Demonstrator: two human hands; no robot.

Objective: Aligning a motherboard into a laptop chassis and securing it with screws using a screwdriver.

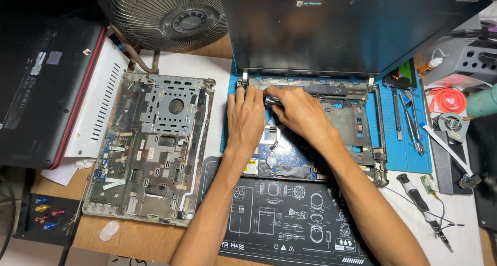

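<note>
Centrally, just above the middle of the frame, lies the opened grey laptop base with its blue circuit board bared, the dark screen lid standing up behind it. Both hands work at the rear hinge edge of this base. The left hand rests palm down, fingers curled with the tips pressed onto the frame near the left hinge, gripping nothing that can be seen. The right hand has its fingers closed around a small dark cylindrical tool, whose tip points toward the left hand's fingertips; the two hands almost touch. The base sits on a blue rubber work mat, and a black printed desk mat lies just below it. At centre left lies a detached grey metal laptop chassis panel. A closed black laptop with a red edge fills the upper left, a wire-guarded metal fan the top. Metal tweezers lie on the mat's right side, and a black-handled screwdriver lies at lower right
</note>
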